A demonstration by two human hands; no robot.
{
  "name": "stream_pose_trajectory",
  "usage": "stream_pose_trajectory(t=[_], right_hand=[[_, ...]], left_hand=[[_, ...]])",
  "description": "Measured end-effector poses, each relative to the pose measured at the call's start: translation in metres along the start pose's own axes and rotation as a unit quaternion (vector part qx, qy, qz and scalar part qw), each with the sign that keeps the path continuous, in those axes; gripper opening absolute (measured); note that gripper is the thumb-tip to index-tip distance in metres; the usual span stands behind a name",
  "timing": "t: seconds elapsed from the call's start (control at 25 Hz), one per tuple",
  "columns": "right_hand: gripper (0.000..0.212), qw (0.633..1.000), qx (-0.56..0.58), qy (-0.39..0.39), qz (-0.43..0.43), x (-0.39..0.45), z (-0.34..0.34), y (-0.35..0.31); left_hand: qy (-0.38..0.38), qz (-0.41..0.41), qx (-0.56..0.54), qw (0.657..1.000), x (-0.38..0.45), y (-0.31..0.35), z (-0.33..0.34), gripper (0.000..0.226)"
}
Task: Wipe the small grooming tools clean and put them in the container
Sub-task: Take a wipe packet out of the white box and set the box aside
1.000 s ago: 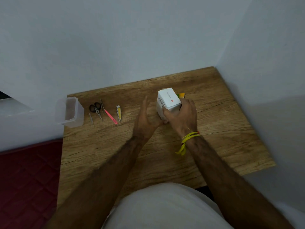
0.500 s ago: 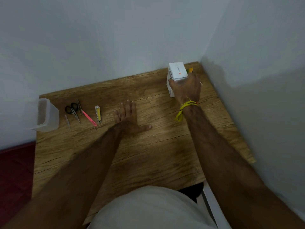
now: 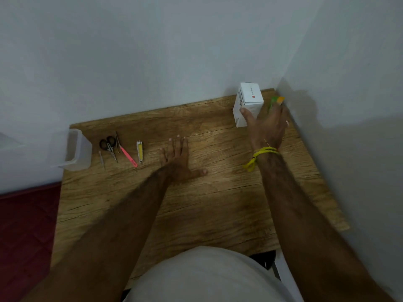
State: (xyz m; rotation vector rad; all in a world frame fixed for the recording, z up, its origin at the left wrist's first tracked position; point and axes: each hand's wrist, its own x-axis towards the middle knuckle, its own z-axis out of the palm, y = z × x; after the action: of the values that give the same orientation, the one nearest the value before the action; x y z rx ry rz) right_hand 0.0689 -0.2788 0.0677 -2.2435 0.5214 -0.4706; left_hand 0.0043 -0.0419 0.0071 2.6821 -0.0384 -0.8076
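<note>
Several small grooming tools lie in a row at the table's far left: a thin metal pick point(image 3: 102, 159), black-handled scissors point(image 3: 108, 145), metal tweezers point(image 3: 118, 143), a pink file point(image 3: 129, 157) and a yellow nail clipper point(image 3: 139, 152). A clear plastic container point(image 3: 76, 151) stands upright left of them, at the table's edge. My left hand point(image 3: 177, 158) rests flat on the wood, palm down, just right of the clipper. My right hand point(image 3: 267, 125) is at the far right corner, its thumb on a white box point(image 3: 248, 99) and its fingers stretched over a green-yellow item point(image 3: 277, 100).
The wooden table point(image 3: 218, 203) sits in a corner, with white walls behind and on the right. A dark red quilted surface point(image 3: 24, 225) lies left of the table. A yellow band circles my right wrist.
The white box went from the table's middle to the far right corner in my right hand, whose grip has now loosened. My left hand left the box and lies flat on the table.
</note>
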Motion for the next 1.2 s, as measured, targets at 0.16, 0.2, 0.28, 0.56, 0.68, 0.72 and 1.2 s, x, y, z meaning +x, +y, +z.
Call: stream_pose_trajectory(t=[0.16, 0.2, 0.28, 0.56, 0.68, 0.72, 1.2], right_hand=[[0.026, 0.988, -0.006, 0.064, -0.143, -0.076, -0.028, 0.022], [0.025, 0.978, -0.003, 0.036, -0.203, -0.097, -0.028, 0.029], [0.022, 0.949, 0.03, -0.058, -0.31, -0.133, -0.021, 0.044], [0.019, 0.893, 0.183, -0.252, -0.324, -0.201, -0.001, 0.027], [0.025, 0.927, 0.193, -0.27, -0.175, -0.222, 0.001, 0.01], [0.024, 0.936, 0.196, -0.266, -0.122, -0.227, 0.003, 0.003], [0.011, 0.846, 0.293, -0.434, 0.098, -0.22, 0.013, -0.053]], left_hand=[[0.11, 0.037, -0.146, 0.983, -0.014, -0.011, 0.007, 0.103], [0.156, 0.05, -0.232, 0.959, -0.024, -0.011, 0.009, 0.083], [0.202, 0.051, -0.423, 0.882, -0.053, -0.003, 0.016, 0.047], [0.079, -0.04, -0.705, 0.704, -0.124, -0.026, 0.03, 0.034], [0.162, -0.096, -0.727, 0.66, -0.138, -0.041, 0.04, 0.036], [0.19, -0.11, -0.735, 0.642, -0.142, -0.047, 0.044, 0.039], [0.171, -0.046, -0.716, 0.675, -0.155, -0.054, 0.05, 0.03]])
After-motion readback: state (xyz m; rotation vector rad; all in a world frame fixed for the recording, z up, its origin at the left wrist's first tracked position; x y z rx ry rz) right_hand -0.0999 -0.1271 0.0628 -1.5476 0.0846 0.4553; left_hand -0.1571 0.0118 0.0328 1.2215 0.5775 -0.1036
